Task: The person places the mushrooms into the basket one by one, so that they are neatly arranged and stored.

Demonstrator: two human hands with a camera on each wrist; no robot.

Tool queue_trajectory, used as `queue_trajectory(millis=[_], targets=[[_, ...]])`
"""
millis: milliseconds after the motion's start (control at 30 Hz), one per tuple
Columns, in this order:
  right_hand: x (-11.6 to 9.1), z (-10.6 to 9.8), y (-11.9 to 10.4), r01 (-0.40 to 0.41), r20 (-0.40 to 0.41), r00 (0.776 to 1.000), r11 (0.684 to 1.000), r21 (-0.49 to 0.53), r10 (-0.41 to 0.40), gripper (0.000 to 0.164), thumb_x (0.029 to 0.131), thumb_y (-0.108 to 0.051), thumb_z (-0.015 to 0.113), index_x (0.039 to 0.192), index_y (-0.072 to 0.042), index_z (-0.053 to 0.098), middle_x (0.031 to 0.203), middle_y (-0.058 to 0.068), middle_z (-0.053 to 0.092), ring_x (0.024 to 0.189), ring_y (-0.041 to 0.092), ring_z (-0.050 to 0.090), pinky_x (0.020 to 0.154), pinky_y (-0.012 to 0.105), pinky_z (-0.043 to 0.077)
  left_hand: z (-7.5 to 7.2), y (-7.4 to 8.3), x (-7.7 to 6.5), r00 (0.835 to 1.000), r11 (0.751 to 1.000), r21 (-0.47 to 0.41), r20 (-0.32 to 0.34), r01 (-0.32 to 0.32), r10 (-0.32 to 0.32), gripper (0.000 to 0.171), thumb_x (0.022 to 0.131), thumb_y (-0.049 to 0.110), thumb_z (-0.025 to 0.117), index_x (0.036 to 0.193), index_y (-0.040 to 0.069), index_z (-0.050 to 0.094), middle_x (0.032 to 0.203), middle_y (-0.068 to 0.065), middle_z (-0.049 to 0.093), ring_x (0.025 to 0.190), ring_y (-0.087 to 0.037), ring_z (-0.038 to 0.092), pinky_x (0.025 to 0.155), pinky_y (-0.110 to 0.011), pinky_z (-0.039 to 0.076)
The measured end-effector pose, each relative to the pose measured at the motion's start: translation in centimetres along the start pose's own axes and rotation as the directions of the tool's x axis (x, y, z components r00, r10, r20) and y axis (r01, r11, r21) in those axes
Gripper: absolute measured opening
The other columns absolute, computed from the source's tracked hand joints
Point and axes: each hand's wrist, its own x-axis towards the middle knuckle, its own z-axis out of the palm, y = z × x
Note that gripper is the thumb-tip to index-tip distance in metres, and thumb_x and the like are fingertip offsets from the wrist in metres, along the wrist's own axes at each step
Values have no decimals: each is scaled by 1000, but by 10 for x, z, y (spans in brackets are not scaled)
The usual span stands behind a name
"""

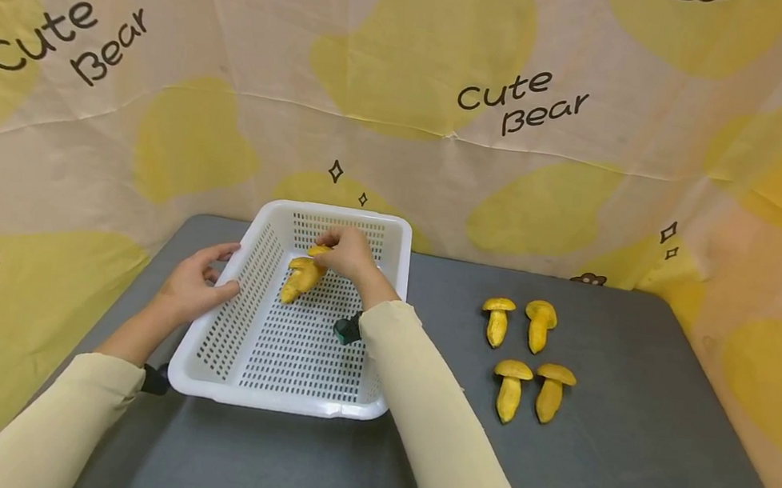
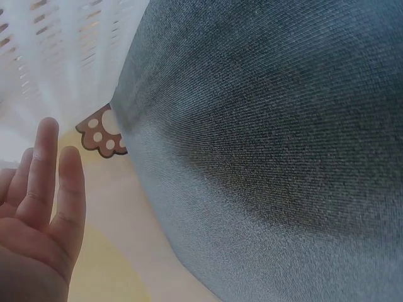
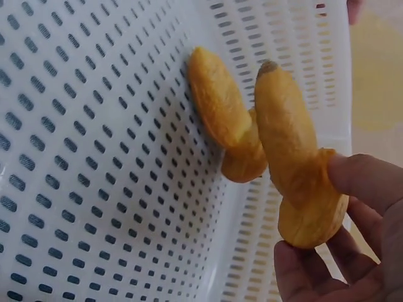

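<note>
A white perforated plastic basket (image 1: 304,403) stands on the grey table. My right hand (image 1: 349,254) is inside it, pinching a yellow mushroom (image 3: 286,119) by its cap between thumb and fingers. Behind that one, a second yellow mushroom (image 3: 217,94) lies in the basket, its cap partly hidden. At the basket's left side is my left hand (image 1: 194,286), its thumb and fingertips against the rim. Its fingers (image 2: 44,163) look mostly straight in the left wrist view.
Right of the basket, several yellow mushrooms (image 1: 509,390) lie on the grey table (image 1: 630,432) in two rows. A patterned cloth (image 1: 412,61) with "Cute Bear" lettering hangs behind the table and along its sides.
</note>
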Motion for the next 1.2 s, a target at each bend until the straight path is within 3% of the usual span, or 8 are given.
queue_trajectory(millis=[267,600,967,1200], targets=[[0,1,5,-76,38,996,995,-72,79,26,81,-1,71,107,-5,71,113,9,66,103,22,61,82,28,56,-1,-1,0,1000,1000,6,2,4,-4,71,84,10,60,148,4,32,140,-24,42,71,-21,66,52,-32,59],[4,5,9,-123,37,991,982,-144,129,26,81,0,71,107,-6,71,114,9,65,97,20,63,71,23,57,-2,-1,1,1000,1000,12,-3,-4,4,70,84,10,61,148,3,34,139,-25,42,70,-20,66,53,-33,59],[9,8,14,-110,34,992,965,-238,122,29,80,0,72,108,-7,71,114,8,67,104,22,61,90,31,54,-3,-1,1,1000,1000,3,3,-8,8,70,84,10,60,148,3,33,138,-25,42,71,-20,66,53,-33,59],[9,11,14,-133,18,989,952,-275,144,28,81,-1,72,108,-9,71,118,6,65,106,21,60,92,31,53,-1,-2,0,1000,1000,2,7,5,-5,69,84,11,59,148,4,33,139,-24,42,72,-23,67,53,-33,59]])
